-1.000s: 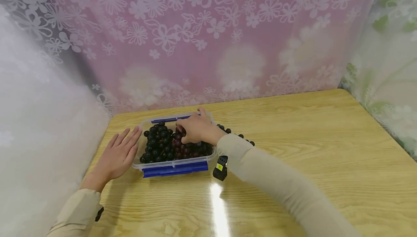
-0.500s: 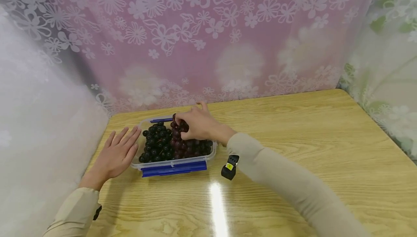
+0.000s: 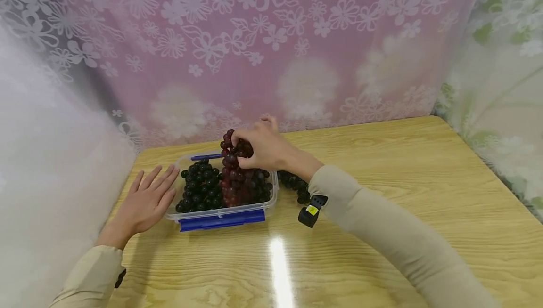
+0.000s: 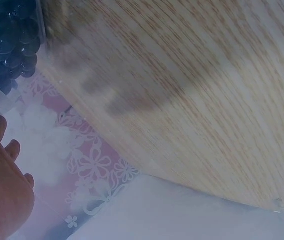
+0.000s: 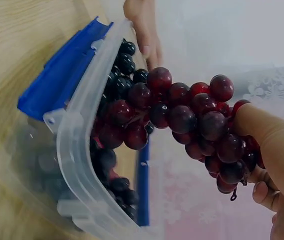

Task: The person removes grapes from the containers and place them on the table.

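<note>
My right hand (image 3: 265,145) grips the upper end of a dark red grape bunch (image 5: 196,120), whose lower part hangs down into a clear plastic container (image 5: 77,150) with blue side clips. Inside the container, black grapes (image 3: 199,188) fill the left part, and more dark grapes (image 3: 259,185) lie at the right. My left hand (image 3: 148,199) is spread with straight fingers, its fingertips at the container's left rim. Only part of this left hand shows at the lower left of the left wrist view.
Another black grape bunch (image 3: 294,183) lies on the wooden table (image 3: 382,195) just right of the container, partly behind the right wrist. A pink flowered curtain (image 3: 237,63) hangs along the table's back edge. White sheeting (image 3: 55,157) borders the left side.
My right hand has risen and shifted slightly right, lifting the red grape bunch partway out of the container. The left hand stays at the container's left rim.
</note>
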`<state>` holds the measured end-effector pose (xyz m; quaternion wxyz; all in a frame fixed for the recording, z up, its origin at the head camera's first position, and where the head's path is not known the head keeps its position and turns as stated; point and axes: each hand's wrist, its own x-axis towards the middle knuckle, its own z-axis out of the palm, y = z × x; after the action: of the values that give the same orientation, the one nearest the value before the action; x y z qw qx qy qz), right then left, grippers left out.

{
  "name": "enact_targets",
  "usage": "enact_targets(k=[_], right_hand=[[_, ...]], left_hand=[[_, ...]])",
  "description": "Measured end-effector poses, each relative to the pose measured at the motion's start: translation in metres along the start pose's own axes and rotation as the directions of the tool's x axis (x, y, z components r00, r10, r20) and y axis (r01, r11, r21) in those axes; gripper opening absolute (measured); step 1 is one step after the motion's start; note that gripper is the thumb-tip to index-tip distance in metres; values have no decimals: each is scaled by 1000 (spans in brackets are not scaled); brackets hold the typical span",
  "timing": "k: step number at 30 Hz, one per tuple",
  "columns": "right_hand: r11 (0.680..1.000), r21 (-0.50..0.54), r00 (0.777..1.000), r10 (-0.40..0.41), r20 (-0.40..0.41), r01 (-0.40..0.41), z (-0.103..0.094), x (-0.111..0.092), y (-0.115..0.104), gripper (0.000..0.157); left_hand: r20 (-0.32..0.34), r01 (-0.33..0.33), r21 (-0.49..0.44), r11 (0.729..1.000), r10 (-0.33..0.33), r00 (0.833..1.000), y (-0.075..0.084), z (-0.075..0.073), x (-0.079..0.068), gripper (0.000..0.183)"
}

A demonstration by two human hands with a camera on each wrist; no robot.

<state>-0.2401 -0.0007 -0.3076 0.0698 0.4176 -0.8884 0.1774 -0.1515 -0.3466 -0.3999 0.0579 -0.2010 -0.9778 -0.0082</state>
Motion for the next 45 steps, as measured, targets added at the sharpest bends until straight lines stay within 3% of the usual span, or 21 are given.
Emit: enact_targets(k=[19, 30, 34, 38, 45], right_hand=[[999, 25, 990, 51, -130, -48, -57, -42, 38, 24], [996, 43, 989, 80, -122, -75, -75, -89, 82, 25], [995, 48, 992, 95, -78, -91, -79, -111, 101, 24], [987, 62, 989, 144, 21, -145, -83, -136, 114, 23], [970, 70, 954, 213, 210, -232, -62, -162, 136, 20]], left_hand=[[-31, -8, -37, 999, 7, 999, -1, 2, -1, 55], [-56, -14, -39, 999, 12, 998, 1, 3, -3, 56], [-56, -14, -45, 999, 12, 998, 2, 4, -3, 55], [-54, -18, -52, 998, 15, 998, 2, 4, -2, 55], [-58, -15, -67, 998, 12, 998, 2, 3, -1, 53]])
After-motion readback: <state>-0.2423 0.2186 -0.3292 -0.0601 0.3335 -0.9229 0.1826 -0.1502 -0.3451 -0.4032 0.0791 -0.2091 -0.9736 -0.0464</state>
